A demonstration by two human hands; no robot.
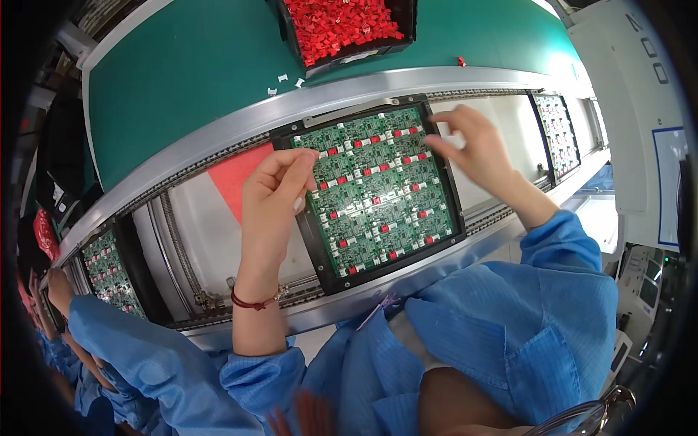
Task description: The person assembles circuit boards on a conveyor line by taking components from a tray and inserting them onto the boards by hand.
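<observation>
A green panel of circuit boards (371, 182) lies in a black frame (454, 195) on the conveyor, with rows of red and white connectors on it. My left hand (273, 192) is over the panel's left edge, thumb and fingertips pinched together. Whatever they hold is too small to make out; a bit of white shows below the fingers. Beyond the frame's right edge hovers my right hand (472, 145), thumb and forefinger apart. A white patch shows between them, and I cannot tell what it is. A red cord and a bracelet circle my left wrist.
A black bin (356, 58) full of red connectors stands on the green tabletop (196, 65). Several white pieces (282, 78) and one red connector (461, 62) lie nearby. Red paper (236, 178) is left of the frame. More framed panels sit along the conveyor; a co-worker's sleeve (145, 349) reaches in at left.
</observation>
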